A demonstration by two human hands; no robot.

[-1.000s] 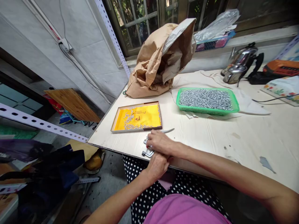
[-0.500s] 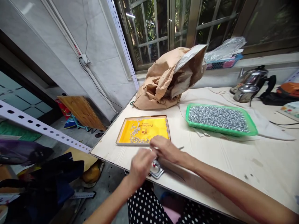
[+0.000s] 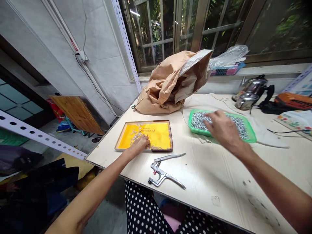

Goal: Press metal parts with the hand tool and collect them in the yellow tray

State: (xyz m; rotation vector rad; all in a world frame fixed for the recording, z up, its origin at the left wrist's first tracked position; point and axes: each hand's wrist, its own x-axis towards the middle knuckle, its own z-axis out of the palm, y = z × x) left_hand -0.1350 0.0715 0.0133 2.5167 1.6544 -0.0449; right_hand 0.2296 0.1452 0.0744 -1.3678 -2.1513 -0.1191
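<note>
My left hand [image 3: 139,145] reaches over the front of a shallow box [image 3: 172,136] with a yellow lining. Its fingers are curled and drawn together among small silvery metal pieces [image 3: 134,138]; what they pinch, if anything, is hidden. Above the green plastic tray [image 3: 253,138] is my right hand [image 3: 223,126], thumb and fingers apart, with nothing visible in it. Many small metal pins [image 3: 198,120] fill that tray. Between the hands, silver snap pliers [image 3: 158,170] with a spring and a red part lie on the table, handles spread and pointing right.
A crumpled brown paper sack [image 3: 165,84] stands at the back of the table [image 3: 204,175]. Metal pots [image 3: 247,100], an orange tool [image 3: 292,100] and a dark cable are at the back right. A perforated metal post [image 3: 125,42] rises by the window.
My hands have parted. The left moved to the yellow-lined box, the right swung to above the green tray. The pliers, earlier partly covered by my hands, now lie fully in sight.
</note>
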